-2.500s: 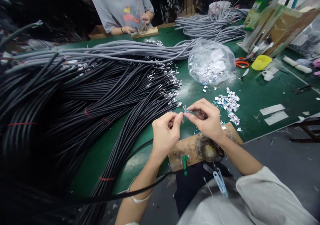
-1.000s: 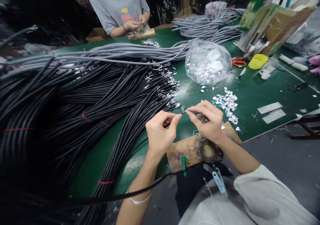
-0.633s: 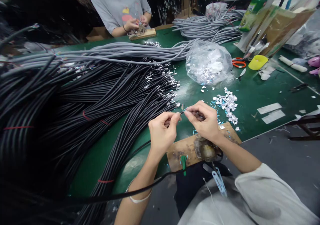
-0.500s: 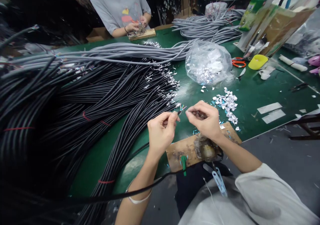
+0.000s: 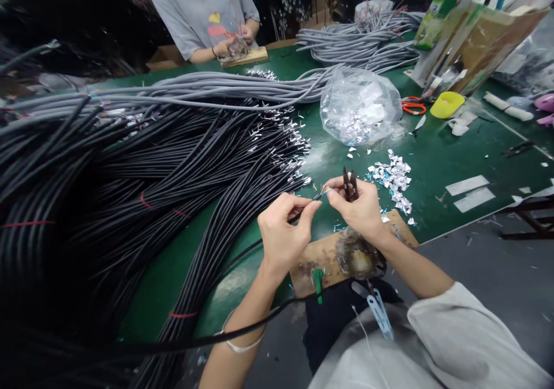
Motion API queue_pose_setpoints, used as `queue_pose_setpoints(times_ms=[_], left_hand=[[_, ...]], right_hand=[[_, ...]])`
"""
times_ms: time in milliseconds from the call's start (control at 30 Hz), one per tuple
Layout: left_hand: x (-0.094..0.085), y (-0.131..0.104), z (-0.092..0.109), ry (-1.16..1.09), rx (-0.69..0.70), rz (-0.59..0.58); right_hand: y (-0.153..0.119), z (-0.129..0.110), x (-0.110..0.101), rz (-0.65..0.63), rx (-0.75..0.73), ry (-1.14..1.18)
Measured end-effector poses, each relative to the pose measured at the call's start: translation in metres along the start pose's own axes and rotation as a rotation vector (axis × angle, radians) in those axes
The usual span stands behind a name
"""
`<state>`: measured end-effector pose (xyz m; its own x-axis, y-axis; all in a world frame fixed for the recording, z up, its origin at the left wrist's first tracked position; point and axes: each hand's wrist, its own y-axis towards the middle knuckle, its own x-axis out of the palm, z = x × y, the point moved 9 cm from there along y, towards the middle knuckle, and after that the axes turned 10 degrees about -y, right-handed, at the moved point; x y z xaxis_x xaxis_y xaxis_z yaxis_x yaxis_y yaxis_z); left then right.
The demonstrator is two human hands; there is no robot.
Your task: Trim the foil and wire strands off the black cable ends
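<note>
My left hand is closed around a black cable, its thumb and forefinger pinching close to the stripped end. Thin coloured wires fan out from that end. The fingertips of my right hand are at these wires, closed on them as far as I can see. Tucked in the same hand is a dark pair of snips, its two tips sticking up and slightly apart; the handles are hidden by the palm. Below the hands lies a wooden board with a stained metal block on it.
Bundles of black cables cover the left side, grey cables behind them. A clear bag of scraps, foil scraps, orange-handled scissors and a yellow object lie right. A co-worker sits opposite.
My right hand has turned, so the snips' tips now point up. Its fingertips have come onto the coloured wires, and my left hand has moved slightly right with the cable.
</note>
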<state>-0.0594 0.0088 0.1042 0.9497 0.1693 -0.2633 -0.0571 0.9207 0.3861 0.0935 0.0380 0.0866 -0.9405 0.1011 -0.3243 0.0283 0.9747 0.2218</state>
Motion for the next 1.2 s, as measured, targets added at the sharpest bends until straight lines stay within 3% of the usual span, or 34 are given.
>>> queue_pose_setpoints(times_ms=[100,200,333,400,467,533,633,733,833,967,1067,1200], left_hand=[[0.003,-0.001,0.0,-0.005,-0.005,-0.002],[0.006,-0.002,-0.007,-0.095,-0.095,-0.011],[0.008,-0.002,-0.015,-0.167,-0.207,-0.028],[0.007,-0.001,-0.017,-0.182,-0.236,-0.015],[0.005,0.0,-0.018,-0.211,-0.248,0.004],[0.004,0.001,-0.019,-0.252,-0.249,0.011],[0.002,0.003,-0.018,-0.299,-0.243,0.013],[0.001,0.004,-0.018,-0.329,-0.252,0.012],[0.002,0.004,-0.019,-0.348,-0.253,0.001],[0.0,0.005,-0.015,-0.288,-0.166,0.015],[-0.007,0.006,-0.003,-0.142,-0.013,0.069],[-0.011,0.002,0.017,0.051,0.189,0.114]], right_hand=[[0.0,-0.002,0.004,-0.025,-0.024,-0.044],[-0.005,-0.01,-0.005,0.087,-0.122,-0.166],[-0.023,-0.035,-0.01,0.239,-0.485,-0.39],[-0.032,-0.042,-0.001,0.181,-0.639,-0.409],[-0.036,-0.046,0.003,0.123,-0.703,-0.371],[-0.031,-0.047,-0.001,0.135,-0.633,-0.309],[-0.012,-0.029,-0.014,0.173,-0.277,-0.15],[0.0,0.0,0.007,-0.09,0.105,0.223],[-0.006,0.011,0.036,-0.348,0.335,0.56],[-0.007,0.017,0.036,-0.305,0.387,0.642],[-0.006,0.018,0.033,-0.273,0.382,0.64],[-0.007,0.016,0.037,-0.335,0.387,0.662]])
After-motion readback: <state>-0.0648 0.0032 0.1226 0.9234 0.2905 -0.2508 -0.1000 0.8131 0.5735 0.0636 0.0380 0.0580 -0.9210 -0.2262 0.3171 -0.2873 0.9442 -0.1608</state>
